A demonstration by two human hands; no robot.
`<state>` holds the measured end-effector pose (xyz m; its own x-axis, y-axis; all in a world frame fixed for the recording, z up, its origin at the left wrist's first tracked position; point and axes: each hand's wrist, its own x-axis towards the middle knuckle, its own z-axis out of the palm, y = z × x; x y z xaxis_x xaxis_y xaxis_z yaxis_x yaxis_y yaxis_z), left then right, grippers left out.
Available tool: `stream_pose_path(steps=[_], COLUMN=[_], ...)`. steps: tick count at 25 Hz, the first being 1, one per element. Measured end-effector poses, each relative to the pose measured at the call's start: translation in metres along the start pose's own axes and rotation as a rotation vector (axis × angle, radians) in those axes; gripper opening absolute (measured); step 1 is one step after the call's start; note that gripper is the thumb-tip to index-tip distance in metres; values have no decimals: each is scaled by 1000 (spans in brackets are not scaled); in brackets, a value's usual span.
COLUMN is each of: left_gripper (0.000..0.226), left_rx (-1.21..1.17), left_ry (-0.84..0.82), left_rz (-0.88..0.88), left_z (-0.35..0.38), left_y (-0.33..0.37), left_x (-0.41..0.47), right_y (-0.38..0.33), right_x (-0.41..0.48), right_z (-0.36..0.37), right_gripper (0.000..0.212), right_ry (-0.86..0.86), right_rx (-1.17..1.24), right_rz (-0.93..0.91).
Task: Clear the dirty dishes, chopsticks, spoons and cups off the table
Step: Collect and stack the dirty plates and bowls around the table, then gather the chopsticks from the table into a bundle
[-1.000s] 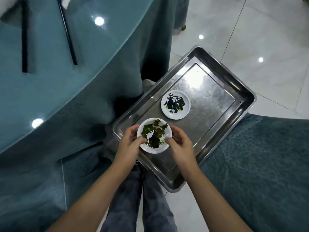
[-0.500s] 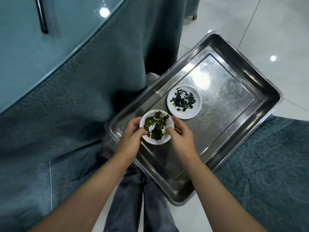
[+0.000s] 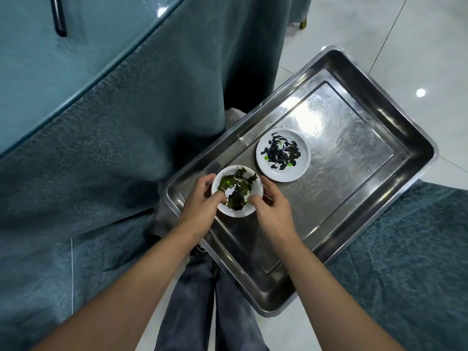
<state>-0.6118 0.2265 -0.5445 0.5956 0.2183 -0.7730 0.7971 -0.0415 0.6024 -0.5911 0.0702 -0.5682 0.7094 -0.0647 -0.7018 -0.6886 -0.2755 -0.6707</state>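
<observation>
As left hand (image 3: 200, 205) and right hand (image 3: 274, 207) grip the edge-side dish (image 3: 236, 190), open tray (image 3: 354, 178) floor lies rightward.

White bowl (image 3: 237, 191), green and black smears inside, was upright at frame centre, rim gripped by left hand (image 3: 200, 206) and right hand (image 3: 274, 211). White saucer (image 3: 283, 155), black smears, lay flat on steel tray (image 3: 354, 138) just upper right of it. Black chopstick (image 3: 58, 16) was at upper left.
</observation>
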Motion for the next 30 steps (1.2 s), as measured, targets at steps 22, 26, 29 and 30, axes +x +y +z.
stream_pose_path(steps=[22,26,29,30], left_gripper=[39,40,40,40], left_rx=[13,7,17,20], left_ry=[86,138,179,190], left_rz=[247,301,344,357], left_z=[-65,-91,-112,-118], left_y=[103,120,126,127], left_x=[-199,-238,-261,-266], right_y=[-136,-174,-198,-206], right_x=[-154,-187,-206,-210], right_z=[-38,-31,-20,-16], right_gripper=[42,43,42,42], right_ry=[-90,-126,-160,-171], right_rx=[-97,-66,-77,-75], right_rz=[-295,-361,-422,-437])
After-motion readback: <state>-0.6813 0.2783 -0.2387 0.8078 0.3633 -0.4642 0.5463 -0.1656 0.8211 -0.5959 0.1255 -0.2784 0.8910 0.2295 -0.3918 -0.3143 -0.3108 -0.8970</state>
